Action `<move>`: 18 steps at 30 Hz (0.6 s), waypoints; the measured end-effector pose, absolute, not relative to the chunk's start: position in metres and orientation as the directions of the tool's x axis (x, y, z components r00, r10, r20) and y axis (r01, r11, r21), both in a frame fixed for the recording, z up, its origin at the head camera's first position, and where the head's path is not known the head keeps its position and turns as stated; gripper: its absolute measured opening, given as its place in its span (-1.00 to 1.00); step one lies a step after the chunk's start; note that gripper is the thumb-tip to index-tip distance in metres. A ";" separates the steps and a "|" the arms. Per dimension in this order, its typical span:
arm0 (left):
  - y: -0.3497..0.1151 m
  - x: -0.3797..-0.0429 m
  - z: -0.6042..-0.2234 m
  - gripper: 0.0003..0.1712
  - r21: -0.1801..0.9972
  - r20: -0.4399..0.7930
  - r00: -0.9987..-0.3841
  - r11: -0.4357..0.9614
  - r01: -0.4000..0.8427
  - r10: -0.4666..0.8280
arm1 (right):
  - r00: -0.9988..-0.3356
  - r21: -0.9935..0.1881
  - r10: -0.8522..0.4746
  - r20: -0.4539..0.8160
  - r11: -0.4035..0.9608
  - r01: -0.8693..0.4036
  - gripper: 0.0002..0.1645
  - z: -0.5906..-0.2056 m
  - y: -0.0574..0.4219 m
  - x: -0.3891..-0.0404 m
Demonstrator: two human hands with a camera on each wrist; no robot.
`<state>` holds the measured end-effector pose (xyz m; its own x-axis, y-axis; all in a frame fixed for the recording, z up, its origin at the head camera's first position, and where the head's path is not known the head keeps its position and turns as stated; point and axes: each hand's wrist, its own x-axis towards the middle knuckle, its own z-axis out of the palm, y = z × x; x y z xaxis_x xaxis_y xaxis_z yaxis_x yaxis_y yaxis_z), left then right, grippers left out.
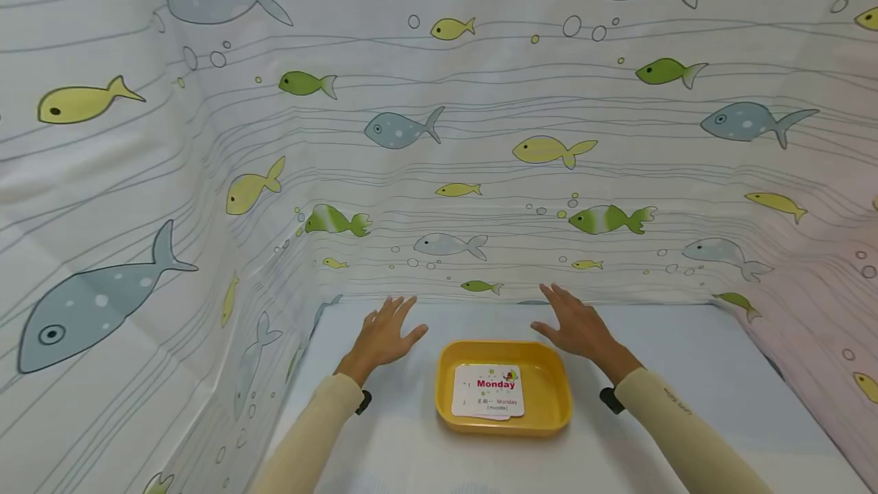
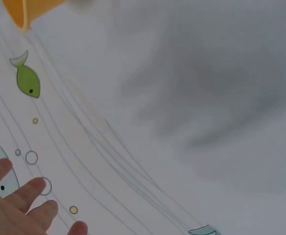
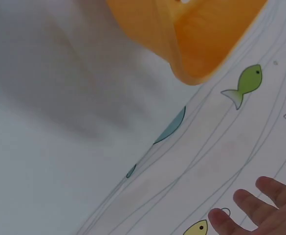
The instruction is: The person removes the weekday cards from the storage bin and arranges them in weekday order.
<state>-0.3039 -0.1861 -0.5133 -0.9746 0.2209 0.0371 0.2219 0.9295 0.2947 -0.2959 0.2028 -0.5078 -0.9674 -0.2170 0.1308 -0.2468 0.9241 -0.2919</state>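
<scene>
A yellow plastic tray (image 1: 559, 372) stands on the white table between my two hands. Inside it, toward the left, lies a small stack of white cards (image 1: 488, 391); the top one reads "Monday" in pink. To the left of the tray, my left hand (image 1: 384, 334) is held with fingers extended, touching nothing. My right hand (image 1: 576, 325) is spread likewise on the other side, apart from the tray. Both wrist views show fingertips at a lower corner and part of the yellow tray (image 3: 162, 39) at the top.
A white table (image 1: 384, 441) carries the tray. Fish-patterned white sheeting (image 1: 494, 197) rises behind the table and along both sides. Dark bands sit on both wrists, at the ends of the pale yellow sleeves (image 1: 312, 425).
</scene>
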 end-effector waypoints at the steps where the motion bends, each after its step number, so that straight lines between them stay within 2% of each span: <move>1: -0.185 -0.303 -0.514 -0.12 0.297 0.035 -0.974 0.928 0.226 0.226 | -0.968 -0.303 -0.222 0.120 0.920 -0.248 0.07 -0.508 0.202 -0.295; 12: -0.179 -0.290 -0.529 -0.14 0.331 0.021 -0.950 0.895 0.299 0.310 | -0.959 -0.399 -0.266 0.094 0.873 -0.281 0.00 -0.512 0.186 -0.285; 18: -0.177 -0.285 -0.539 -0.16 0.364 -0.012 -0.946 0.883 0.297 0.323 | -0.945 -0.421 -0.317 0.078 0.849 -0.320 -0.05 -0.515 0.179 -0.279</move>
